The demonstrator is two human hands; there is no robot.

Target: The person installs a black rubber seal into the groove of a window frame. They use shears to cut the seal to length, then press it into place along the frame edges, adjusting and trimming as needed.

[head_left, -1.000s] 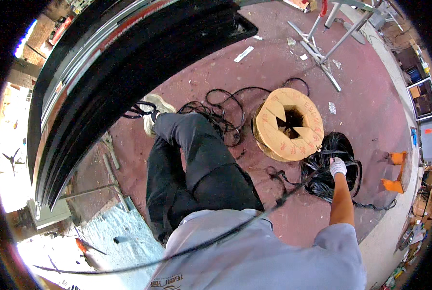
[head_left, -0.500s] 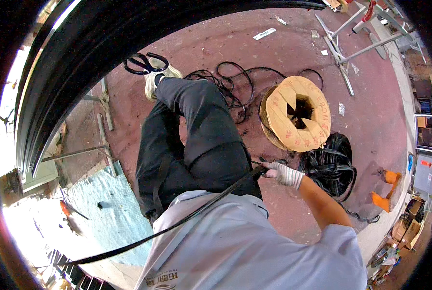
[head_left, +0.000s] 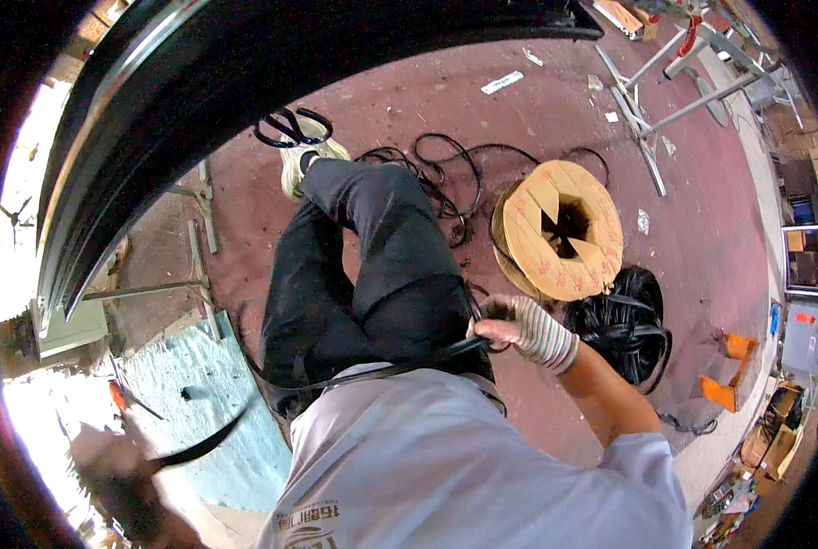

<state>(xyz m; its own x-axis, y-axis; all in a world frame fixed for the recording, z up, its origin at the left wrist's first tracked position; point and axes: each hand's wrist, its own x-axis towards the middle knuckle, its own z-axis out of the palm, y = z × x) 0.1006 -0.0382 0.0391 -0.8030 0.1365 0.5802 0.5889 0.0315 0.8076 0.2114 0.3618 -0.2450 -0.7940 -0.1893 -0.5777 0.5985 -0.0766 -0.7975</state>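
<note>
A flat, flexible black strip point(head_left: 381, 370) runs across my waist between my hands. My right hand point(head_left: 523, 331), in a white striped knit glove, pinches it at the right hip. At the lower left my left hand point(head_left: 120, 471) is smeared by motion; the strip's other stretch comes out of it, slack and bowed over the pale blue sheet. A large cardboard-sided spool point(head_left: 523, 256) stands on the floor beyond my right hand. Next to it lies a heap of coiled black strip point(head_left: 621, 329). More loose black strip point(head_left: 468, 174) trails in loops across the floor behind the spool.
Long black profiles point(head_left: 335, 55) arch across the top left, above my shoe and a black looped piece point(head_left: 294, 128). Metal stand legs point(head_left: 642, 137) are at the upper right, others point(head_left: 203, 265) at the left. An orange bracket point(head_left: 729, 375) lies at right; a pale blue sheet point(head_left: 207, 384) at left.
My left hand has come into view at the lower left. The strip, stretched taut before, now sags and curves. My right hand has shifted slightly and turned.
</note>
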